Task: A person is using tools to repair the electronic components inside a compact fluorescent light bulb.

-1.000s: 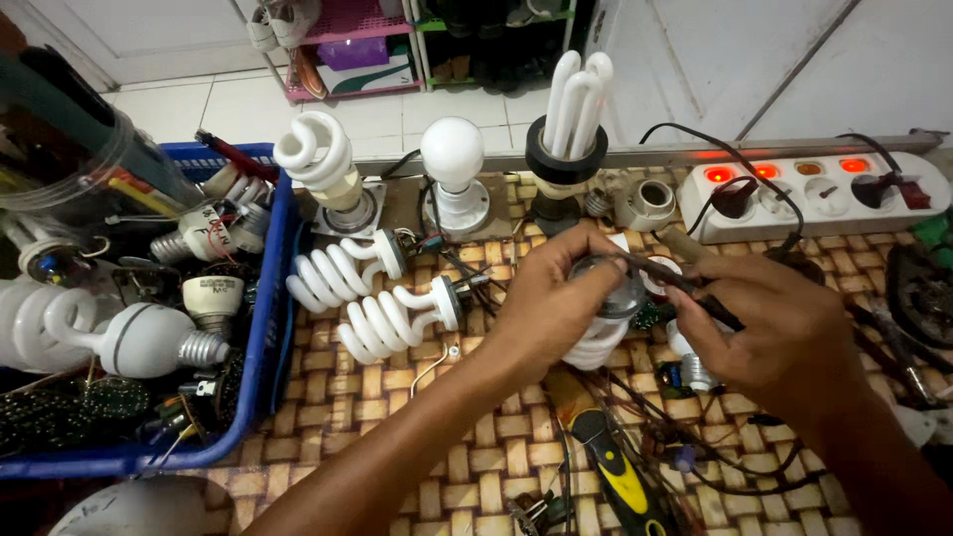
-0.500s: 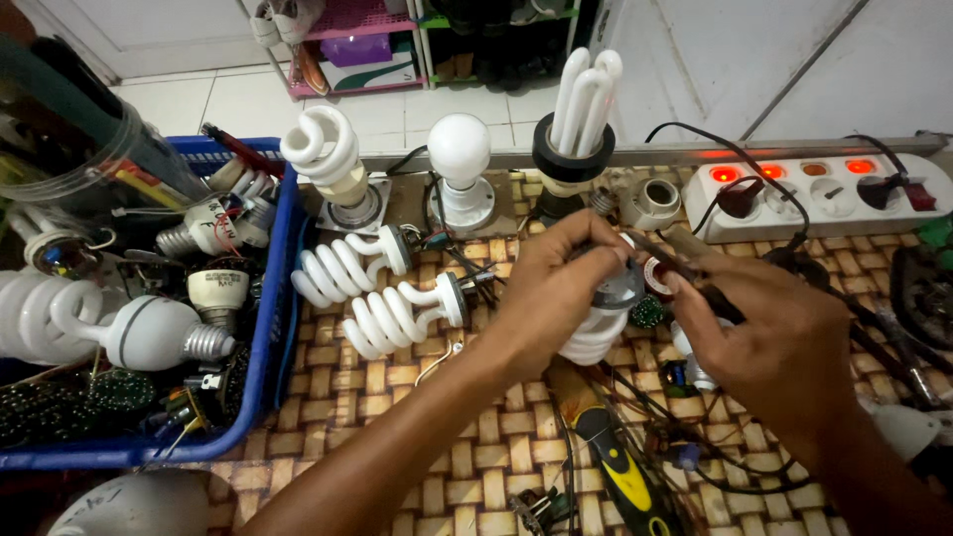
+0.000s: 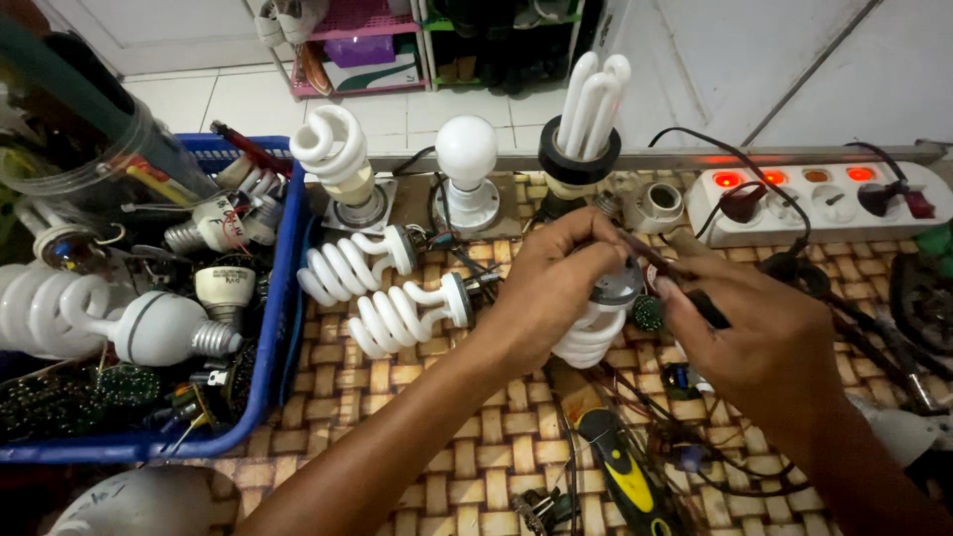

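Note:
My left hand (image 3: pixel 548 288) grips a white spiral lamp (image 3: pixel 594 326) held base up above the woven mat. My right hand (image 3: pixel 764 347) holds a thin dark probe-like tool (image 3: pixel 663 266) whose tip rests at the lamp's open base. Just left of my left hand, two spiral lamps (image 3: pixel 382 298) with bare bases lie side by side on the mat. A small green part (image 3: pixel 648 314) sits between my two hands.
A blue basket (image 3: pixel 281 298) at left holds several old lamps and parts. Three lamps stand in holders at the back: spiral (image 3: pixel 336 159), round (image 3: pixel 467 159), tube (image 3: pixel 591 109). A white power strip (image 3: pixel 824 199) has lit red switches. A yellow-black tool (image 3: pixel 625 476) and loose wires lie in front.
The view has shifted slightly. My right hand has drawn closer to the lamp, bringing the tool tip onto its base. My left hand keeps its grip.

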